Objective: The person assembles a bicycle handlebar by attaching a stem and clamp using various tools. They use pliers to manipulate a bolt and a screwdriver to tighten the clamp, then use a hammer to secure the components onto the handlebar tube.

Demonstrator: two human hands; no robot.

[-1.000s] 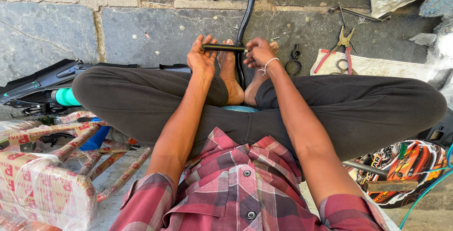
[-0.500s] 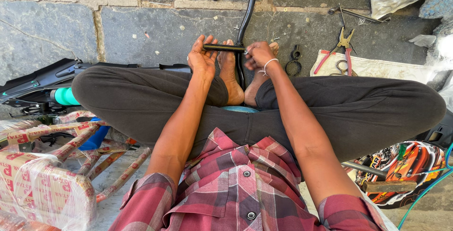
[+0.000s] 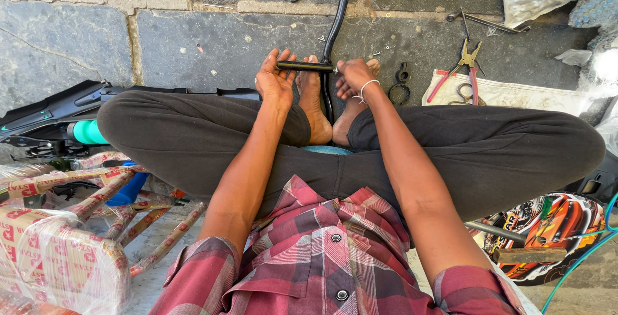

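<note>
Stone paving [image 3: 193, 38] stretches ahead of the crossed legs [image 3: 193, 135], bare beyond the feet but crowded at the sides by a wrapped chair frame [image 3: 58, 250] and a white cloth [image 3: 515, 96] with pliers [image 3: 467, 64]. A black bent tube [image 3: 339, 6] runs between the feet. Work looks midway: left hand [image 3: 273, 80] pinches a short black bar [image 3: 302, 66] against the tube, right hand [image 3: 354, 77] closed around its end, loose ring clamps [image 3: 399, 90] unfitted.

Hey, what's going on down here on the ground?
A person sits cross-legged on a stone floor, feet together. The left hand and right hand each grip an end of a short black bar, held crosswise against a long black rod that runs away from the feet. Red-handled pliers lie on a cloth to the right, untouched.
</note>
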